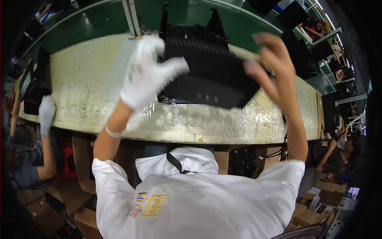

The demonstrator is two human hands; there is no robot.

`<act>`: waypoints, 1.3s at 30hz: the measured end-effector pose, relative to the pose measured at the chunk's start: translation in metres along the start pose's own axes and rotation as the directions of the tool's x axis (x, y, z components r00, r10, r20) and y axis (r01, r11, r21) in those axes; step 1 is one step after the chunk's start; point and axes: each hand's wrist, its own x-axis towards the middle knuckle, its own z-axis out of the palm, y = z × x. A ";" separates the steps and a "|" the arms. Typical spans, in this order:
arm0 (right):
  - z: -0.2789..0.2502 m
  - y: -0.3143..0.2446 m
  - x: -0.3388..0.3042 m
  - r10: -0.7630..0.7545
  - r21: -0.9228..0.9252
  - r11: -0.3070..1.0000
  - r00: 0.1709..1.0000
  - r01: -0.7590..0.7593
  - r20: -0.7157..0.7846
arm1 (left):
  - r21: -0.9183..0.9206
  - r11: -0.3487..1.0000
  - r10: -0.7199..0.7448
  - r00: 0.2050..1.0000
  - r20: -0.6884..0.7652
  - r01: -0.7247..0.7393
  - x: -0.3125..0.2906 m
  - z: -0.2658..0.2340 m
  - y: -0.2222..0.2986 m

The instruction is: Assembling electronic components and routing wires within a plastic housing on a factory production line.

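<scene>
A: What sort of room is it?
B: A busy workshop. In the head view, a long pale worktable [87, 75] under glossy clear film runs across, with a green surface [99, 20] beyond it and a metal post [132, 18] at its far edge.

A: And the main thing?
B: A black panel [211, 75] with a row of slots near its far side. It sits over the middle of the table, between the two hands, and dark uprights [216, 24] rise behind it.

A: How is the left hand [169, 55]?
B: White-gloved, thumb spread away from the fingers, at the panel's left edge. It looks open; I can't tell whether it touches.

A: The right [256, 51]?
B: Bare and blurred, fingers curved and parted, grasping nothing, beside the panel's right end. Contact is unclear there too.

A: Anyone near?
B: A co-worker at the left, whose gloved hand [47, 111] is by a black object [37, 85], and another person [345, 149] at the far right.

A: Lower down?
B: The wearer's white shirt [207, 195], with cardboard boxes [333, 193] at the lower right.
</scene>
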 end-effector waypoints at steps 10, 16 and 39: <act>0.118 0.140 0.062 0.401 0.031 0.912 0.904 -0.410 0.147 | 0.303 0.950 -0.202 0.883 0.423 0.073 0.020 0.008 -0.012; 0.070 0.091 -0.051 0.128 -0.004 0.987 0.757 -0.163 0.641 | 0.076 0.923 -0.363 0.785 0.502 0.378 0.024 -0.003 -0.017; 0.134 0.285 0.002 0.567 -0.244 0.812 0.816 -0.530 0.116 | -0.203 0.923 -0.277 0.931 0.240 0.327 0.206 0.191 -0.146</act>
